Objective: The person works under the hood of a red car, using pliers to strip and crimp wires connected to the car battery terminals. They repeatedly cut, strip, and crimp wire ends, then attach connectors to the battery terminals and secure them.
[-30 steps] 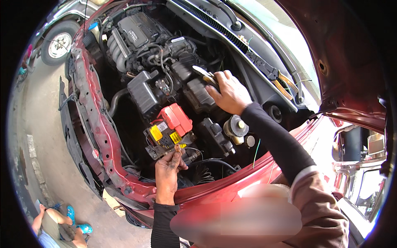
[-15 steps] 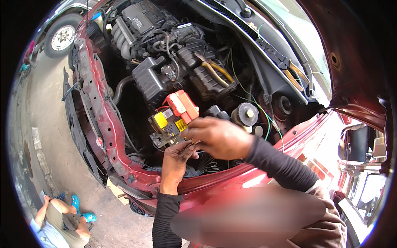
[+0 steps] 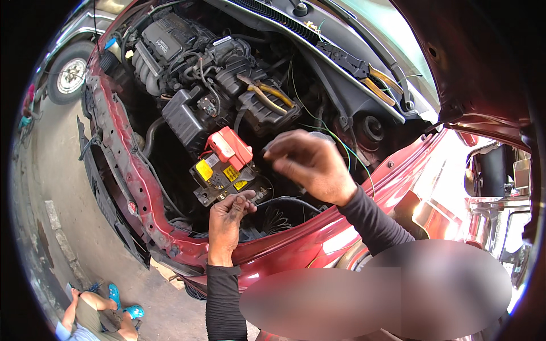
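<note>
Pinched narrow beside a battery [image 3: 219, 179], left hand [image 3: 227, 217] extends over lower-center fender edge [image 3: 278, 243]; right hand [image 3: 311, 169], grip too blurred to tell.

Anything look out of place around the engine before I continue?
Yes: yellow-handled pliers lie loose on a black box, an odd place for a tool. Thin green wires also trail loosely past the right hand toward the red fender. I see no spill.

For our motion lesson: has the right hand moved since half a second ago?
Yes: against the red cover, the right hand has moved up and rightward in the picture, away from the left hand.
</note>
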